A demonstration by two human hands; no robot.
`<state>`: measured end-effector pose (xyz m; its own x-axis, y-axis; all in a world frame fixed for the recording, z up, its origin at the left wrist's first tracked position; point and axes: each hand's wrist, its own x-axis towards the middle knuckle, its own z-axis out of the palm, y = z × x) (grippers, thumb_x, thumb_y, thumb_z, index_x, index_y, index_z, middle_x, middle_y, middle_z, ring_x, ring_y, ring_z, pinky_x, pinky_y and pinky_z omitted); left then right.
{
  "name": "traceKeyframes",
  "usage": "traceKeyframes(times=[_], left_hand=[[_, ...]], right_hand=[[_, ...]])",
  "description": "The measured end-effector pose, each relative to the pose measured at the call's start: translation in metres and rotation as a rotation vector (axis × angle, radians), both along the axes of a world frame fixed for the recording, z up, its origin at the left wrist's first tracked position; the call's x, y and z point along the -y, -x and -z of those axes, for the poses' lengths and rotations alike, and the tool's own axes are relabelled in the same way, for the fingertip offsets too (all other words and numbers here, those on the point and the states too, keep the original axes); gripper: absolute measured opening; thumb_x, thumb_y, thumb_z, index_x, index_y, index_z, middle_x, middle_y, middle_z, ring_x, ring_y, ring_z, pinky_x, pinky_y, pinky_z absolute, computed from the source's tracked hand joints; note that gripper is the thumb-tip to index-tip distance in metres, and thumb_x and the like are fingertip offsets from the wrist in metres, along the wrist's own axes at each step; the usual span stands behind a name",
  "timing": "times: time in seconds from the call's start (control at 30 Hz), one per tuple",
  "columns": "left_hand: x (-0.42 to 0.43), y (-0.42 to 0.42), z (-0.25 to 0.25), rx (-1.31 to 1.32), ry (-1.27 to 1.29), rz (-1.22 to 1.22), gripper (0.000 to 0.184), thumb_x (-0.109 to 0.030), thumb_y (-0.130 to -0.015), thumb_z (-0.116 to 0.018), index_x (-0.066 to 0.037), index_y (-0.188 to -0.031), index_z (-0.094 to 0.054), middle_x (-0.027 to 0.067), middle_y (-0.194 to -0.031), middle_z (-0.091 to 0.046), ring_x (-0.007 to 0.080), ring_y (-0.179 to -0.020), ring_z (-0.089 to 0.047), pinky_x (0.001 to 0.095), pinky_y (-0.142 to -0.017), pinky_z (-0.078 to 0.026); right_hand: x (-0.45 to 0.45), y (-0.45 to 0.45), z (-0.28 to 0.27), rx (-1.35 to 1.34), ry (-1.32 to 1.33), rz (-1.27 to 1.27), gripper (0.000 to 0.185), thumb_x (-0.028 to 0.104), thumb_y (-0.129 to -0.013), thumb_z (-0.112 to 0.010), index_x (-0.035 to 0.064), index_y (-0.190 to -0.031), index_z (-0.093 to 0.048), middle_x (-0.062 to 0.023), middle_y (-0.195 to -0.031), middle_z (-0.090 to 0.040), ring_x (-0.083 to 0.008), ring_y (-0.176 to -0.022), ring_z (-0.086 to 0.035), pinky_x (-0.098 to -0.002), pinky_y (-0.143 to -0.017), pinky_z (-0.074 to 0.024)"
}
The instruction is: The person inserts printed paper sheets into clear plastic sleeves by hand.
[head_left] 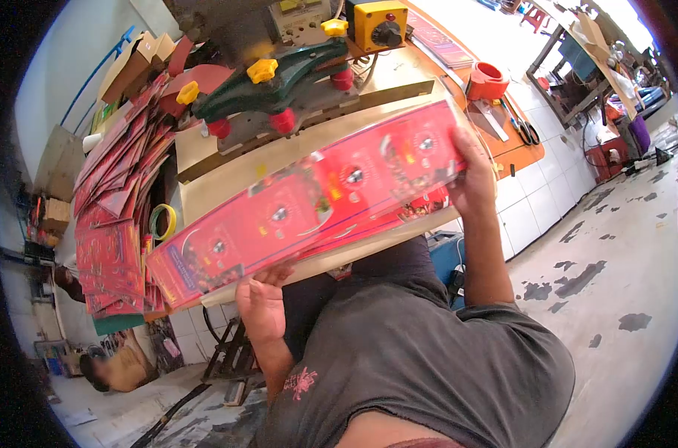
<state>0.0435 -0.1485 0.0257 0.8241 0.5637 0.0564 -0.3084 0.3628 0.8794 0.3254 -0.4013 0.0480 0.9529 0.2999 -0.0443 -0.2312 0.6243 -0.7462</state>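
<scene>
A long red printed sheet (301,198) lies tilted across the front of the machine, slightly blurred. My right hand (472,175) grips its right end, fingers wrapped round the edge. Under the sheet's lower left edge is my left hand (264,302), palm up with its fingers apart, the fingertips at the edge. More red printed material shows beneath the sheet. Behind it stands the machine's dark green arm (279,82) with yellow knobs and red feet.
A heap of red printed pieces (111,254) is on the left, beside a yellow tape roll (162,222). On the orange table (522,153) at right are a red tape roll (488,80) and scissors (527,131). Another person (122,366) is at lower left.
</scene>
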Motion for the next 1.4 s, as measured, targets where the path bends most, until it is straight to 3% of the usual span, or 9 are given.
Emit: traceKeyframes(times=[0.13,0.27,0.4,0.67,0.73,0.83,0.97,1.2,1.4], left_hand=[[-0.011,0.007,-0.003,0.042,0.11,-0.33,0.039,-0.028,-0.1,-0.066,-0.001,-0.128,-0.06,0.015,-0.125,-0.068,0.027,-0.107,-0.069,0.0387,-0.087,-0.059],[-0.063,0.034,-0.017,0.089,-0.015,-0.708,0.042,-0.026,-0.098,-0.069,-0.005,-0.132,-0.059,0.0097,-0.123,-0.069,0.019,-0.103,-0.069,0.0317,-0.084,-0.057],[-0.123,0.07,-0.068,0.064,-0.116,-0.946,0.056,-0.034,-0.097,-0.07,-0.001,-0.139,-0.054,0.0138,-0.133,-0.063,0.0231,-0.117,-0.063,0.0386,-0.101,-0.05],[-0.167,0.103,-0.087,0.113,-0.348,-0.991,0.049,-0.029,-0.1,-0.066,-0.001,-0.138,-0.056,0.0138,-0.135,-0.061,0.0241,-0.118,-0.059,0.041,-0.104,-0.047],[-0.164,0.099,-0.071,0.013,-0.499,-0.899,0.041,-0.027,-0.101,-0.065,-0.001,-0.132,-0.06,0.0115,-0.129,-0.064,0.0209,-0.116,-0.06,0.0371,-0.103,-0.047],[-0.126,0.058,-0.068,-0.171,-0.891,-0.655,0.024,-0.023,-0.102,-0.064,0.001,-0.1,-0.066,0.0017,-0.092,-0.064,0.0124,-0.085,-0.056,0.0282,-0.078,-0.047],[-0.068,0.002,-0.091,-0.331,-1.166,-0.249,0.029,-0.022,-0.101,-0.063,0.003,-0.086,-0.062,0.0063,-0.069,-0.054,0.0121,-0.068,-0.051,0.0298,-0.063,-0.043],[-0.05,-0.038,-0.089,-0.274,-1.272,0.011,0.026,-0.021,-0.098,-0.065,0.001,-0.086,-0.067,0.0134,-0.072,-0.062,0.0288,-0.065,-0.06,0.0351,-0.064,-0.045],[-0.05,-0.048,-0.083,-0.276,-1.237,0.168,0.024,-0.022,-0.096,-0.067,0.0,-0.088,-0.069,0.0138,-0.075,-0.064,0.0309,-0.069,-0.062,0.0365,-0.066,-0.046]], right_hand=[[-0.015,0.022,-0.003,0.101,-0.041,-0.127,0.025,0.02,-0.102,-0.062,0.0016,-0.119,-0.064,-0.0061,-0.108,-0.071,-0.0112,-0.097,-0.068,-0.0284,-0.084,-0.0559],[-0.009,0.032,-0.005,0.261,0.311,-0.438,0.031,0.021,-0.099,-0.066,-0.0002,-0.122,-0.067,-0.0085,-0.11,-0.073,-0.0116,-0.095,-0.068,-0.0271,-0.082,-0.0548],[-0.012,0.039,-0.007,0.399,0.434,-0.576,0.03,0.024,-0.099,-0.066,-0.0004,-0.115,-0.071,-0.0075,-0.096,-0.076,-0.0107,-0.086,-0.069,-0.026,-0.077,-0.0539],[-0.005,0.038,-0.015,0.503,0.489,-0.568,0.027,0.023,-0.1,-0.066,0.0011,-0.112,-0.073,-0.0055,-0.096,-0.076,-0.0096,-0.085,-0.068,-0.0257,-0.076,-0.053],[0.0,0.036,-0.019,0.495,0.498,-0.595,0.028,0.024,-0.1,-0.065,0.0004,-0.114,-0.072,-0.0067,-0.099,-0.076,-0.0104,-0.087,-0.067,-0.0263,-0.077,-0.0531],[-0.002,0.03,-0.025,0.533,0.432,-0.564,0.033,0.025,-0.101,-0.062,-0.0011,-0.119,-0.07,-0.0095,-0.106,-0.074,-0.0122,-0.092,-0.067,-0.0277,-0.08,-0.0532],[-0.01,0.019,-0.042,0.663,0.299,-0.374,0.054,0.039,-0.102,-0.058,-0.0032,-0.135,-0.059,-0.0157,-0.122,-0.069,-0.0168,-0.1,-0.066,-0.0299,-0.083,-0.0533],[-0.018,0.001,-0.06,0.774,0.313,-0.272,0.065,0.052,-0.102,-0.053,-0.0026,-0.138,-0.058,-0.0146,-0.12,-0.069,-0.0186,-0.105,-0.066,-0.0291,-0.083,-0.0534],[-0.015,0.005,-0.08,0.578,0.597,-0.447,0.035,0.031,-0.1,-0.066,-0.0022,-0.109,-0.071,-0.0018,-0.091,-0.071,-0.007,-0.082,-0.065,-0.023,-0.072,-0.0519]])
